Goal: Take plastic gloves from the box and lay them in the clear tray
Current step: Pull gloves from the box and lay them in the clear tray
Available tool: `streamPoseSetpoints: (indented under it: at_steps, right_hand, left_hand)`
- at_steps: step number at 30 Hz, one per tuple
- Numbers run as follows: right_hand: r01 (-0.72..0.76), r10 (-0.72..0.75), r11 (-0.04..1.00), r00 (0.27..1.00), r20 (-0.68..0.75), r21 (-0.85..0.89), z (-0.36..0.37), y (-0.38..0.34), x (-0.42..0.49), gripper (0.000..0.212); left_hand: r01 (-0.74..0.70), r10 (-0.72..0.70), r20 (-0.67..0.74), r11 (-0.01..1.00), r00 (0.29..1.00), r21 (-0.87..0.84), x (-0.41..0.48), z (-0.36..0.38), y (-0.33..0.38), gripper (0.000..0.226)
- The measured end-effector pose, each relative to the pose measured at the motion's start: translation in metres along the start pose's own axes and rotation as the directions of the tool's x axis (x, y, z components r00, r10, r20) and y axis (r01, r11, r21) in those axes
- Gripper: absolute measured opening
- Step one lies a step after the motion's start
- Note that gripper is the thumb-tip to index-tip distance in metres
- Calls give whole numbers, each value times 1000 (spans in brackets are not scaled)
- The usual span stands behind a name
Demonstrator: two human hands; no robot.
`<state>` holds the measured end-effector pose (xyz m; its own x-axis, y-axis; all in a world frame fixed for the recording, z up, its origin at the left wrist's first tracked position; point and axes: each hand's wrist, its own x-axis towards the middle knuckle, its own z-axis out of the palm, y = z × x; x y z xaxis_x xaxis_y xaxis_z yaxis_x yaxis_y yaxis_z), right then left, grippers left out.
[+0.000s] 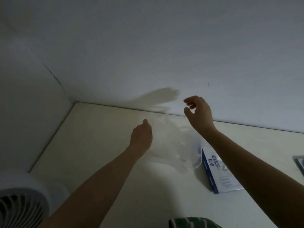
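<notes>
I see the left hand (141, 135) only from its back, so I cannot tell its fingers. Right hand (199, 111) is raised, fingers loosely curled, thumb apart. A faint glove (166, 139) shows between them, over the clear tray (196, 159) beside the box (220, 176), toward the tabletop's (98, 145) far edge.

Two plain white walls (164, 46) met in a dim corner, the left one (24, 99) marked by a thin dark crack (53, 74) — and below them a pale cream bench (98, 145) ran flush to both, a round white fan (21, 203) with a slatted grille at its near left edge, under weak greyish light.
</notes>
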<state>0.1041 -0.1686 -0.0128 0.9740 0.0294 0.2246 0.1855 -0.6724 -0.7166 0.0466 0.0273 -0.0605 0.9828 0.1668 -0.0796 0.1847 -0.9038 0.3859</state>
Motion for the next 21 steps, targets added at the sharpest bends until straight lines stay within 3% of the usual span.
streamPoseSetpoints:
  at_steps: [2,4,6,7,11,13,16,18,19,21]
  right_hand:
    - [157,-154,983,987,-48,94,3,-14,-8,19]
    - [144,-165,983,965,205,115,17,-23,-21,19]
    - [65,-27,997,838,545,-51,39,-19,-35,18]
    - [35,60,990,782,620,-140,50,-11,-40,22]
    - [-38,317,926,618,719,-375,79,22,-45,59]
    - [-59,385,902,558,735,-427,85,31,-46,74]
    - [-86,402,900,544,736,-427,91,37,-48,86]
    - [-69,399,899,539,742,-433,93,38,-51,97]
    - [-56,401,895,538,742,-443,94,39,-52,104]
    - [-15,393,889,540,745,-458,96,39,-55,113]
  left_hand:
    - [-2,2,5,999,1000,37,0,6,4,27]
    - [0,-3,46,997,999,73,1,12,8,32]
    - [17,-27,97,995,995,96,1,15,10,32]
    - [33,-45,128,995,991,98,1,16,10,33]
    - [19,-84,273,973,958,230,4,20,7,54]
    - [-17,-68,272,954,960,301,4,23,5,57]
    - [-169,142,96,893,985,418,3,23,11,45]
    - [-318,332,42,850,942,420,5,21,22,38]
    - [-358,371,48,844,927,399,6,19,29,37]
    - [-294,252,182,918,950,266,12,25,35,36]
